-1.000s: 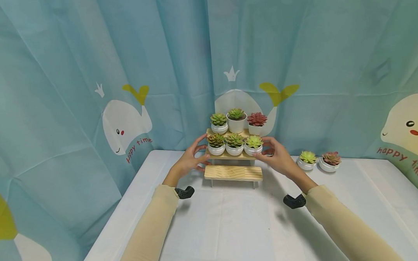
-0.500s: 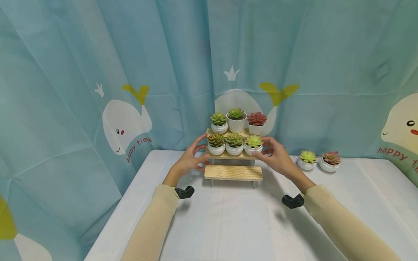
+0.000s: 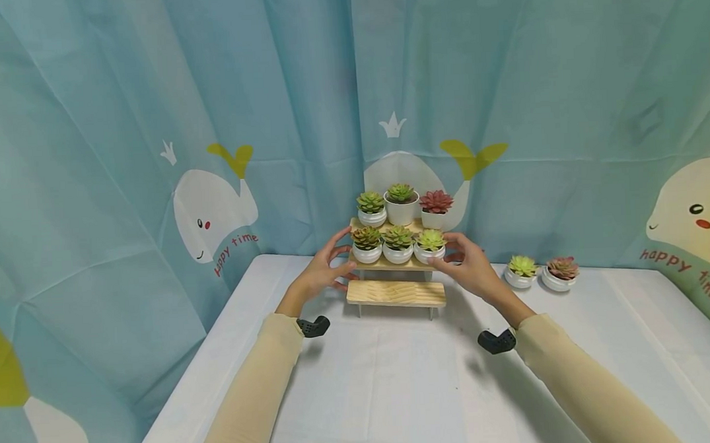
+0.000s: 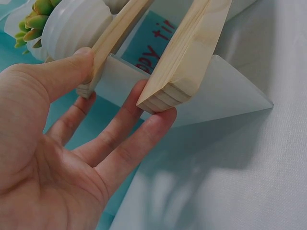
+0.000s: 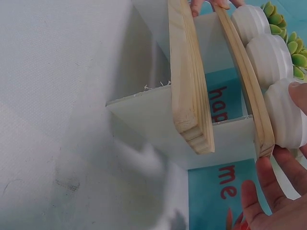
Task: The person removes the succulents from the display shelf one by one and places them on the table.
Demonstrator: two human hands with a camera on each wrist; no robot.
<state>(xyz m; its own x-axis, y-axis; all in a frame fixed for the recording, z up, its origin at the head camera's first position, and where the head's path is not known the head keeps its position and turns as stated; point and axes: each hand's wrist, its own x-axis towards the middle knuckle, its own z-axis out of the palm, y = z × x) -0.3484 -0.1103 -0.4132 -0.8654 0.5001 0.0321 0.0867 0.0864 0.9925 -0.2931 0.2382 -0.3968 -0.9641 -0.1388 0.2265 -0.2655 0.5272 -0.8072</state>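
A three-tier wooden stand (image 3: 396, 292) on white supports bears potted succulents on its top and middle shelves. At its left end my left hand (image 3: 320, 274) holds on, thumb against the middle shelf's end (image 4: 88, 86); other fingertips touch the lower shelf (image 4: 165, 96). My right hand (image 3: 471, 266) is at the right end. Its thumb and a finger pinch the white pot of the light-green succulent (image 3: 430, 244), which stands on the middle shelf. In the right wrist view, another fingertip touches the shelf end (image 5: 265, 146) beside that pot (image 5: 285, 117).
Two potted succulents, one yellow-green (image 3: 521, 271) and one pinkish (image 3: 561, 274), stand on the white tablecloth (image 3: 398, 391) to the right. A blue whale-print curtain (image 3: 303, 118) hangs close behind the stand.
The right wrist has shifted very slightly left. Otherwise both hands, the stand and the pots look the same as before.
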